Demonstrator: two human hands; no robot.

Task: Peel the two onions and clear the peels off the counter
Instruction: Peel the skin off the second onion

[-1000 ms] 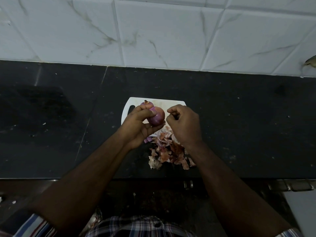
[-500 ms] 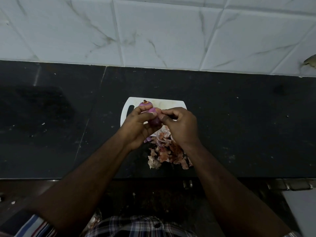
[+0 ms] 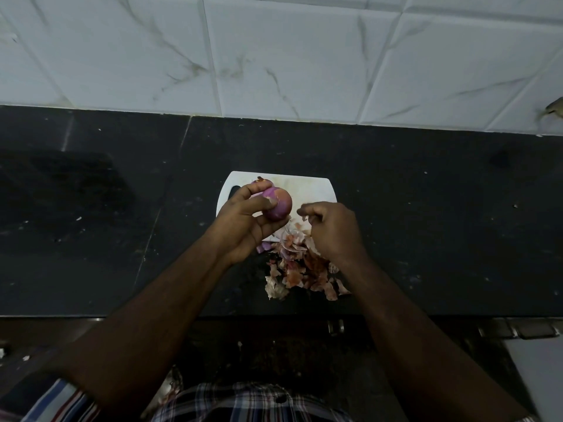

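My left hand grips a purple, partly peeled onion just above the white cutting board. A second onion lies on the board behind my left fingers, mostly hidden. My right hand is a little to the right of the held onion, apart from it, with its fingers curled. A small flake of peel shows at its fingertips. A pile of dry pink-brown peels lies on the black counter in front of the board, under my right wrist.
A white marble-tile wall backs the counter. A small brown thing sits on the wall at the far right. The counter's front edge runs below the peel pile, with metal fittings under it.
My right hand met the onion at the left hand's fingertips, then drew away to the right and down over the peel pile. The left hand turned the onion, showing more purple flesh.
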